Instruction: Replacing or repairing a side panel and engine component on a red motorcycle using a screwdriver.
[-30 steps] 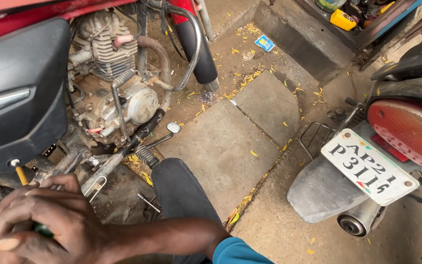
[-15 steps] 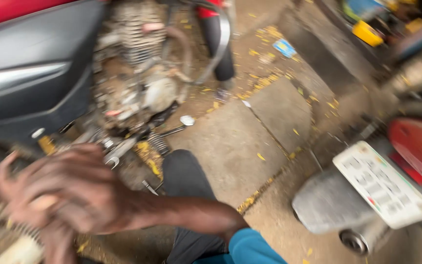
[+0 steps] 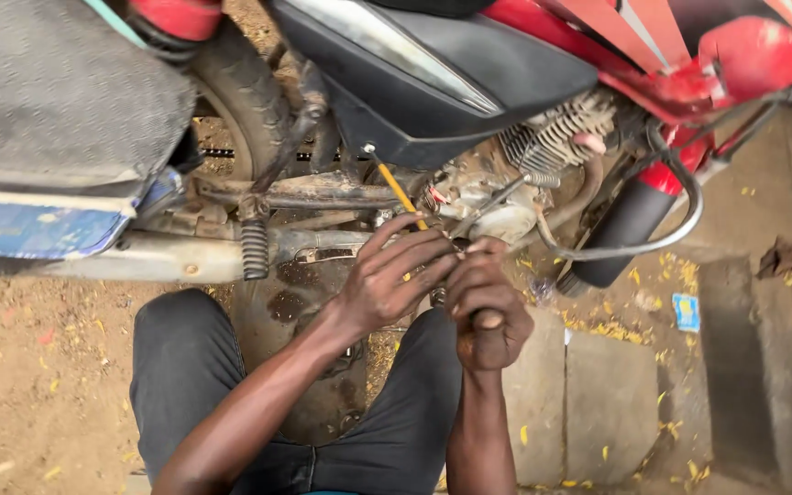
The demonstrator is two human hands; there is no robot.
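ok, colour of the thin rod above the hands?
Yellow thin rod, seen in the head view.
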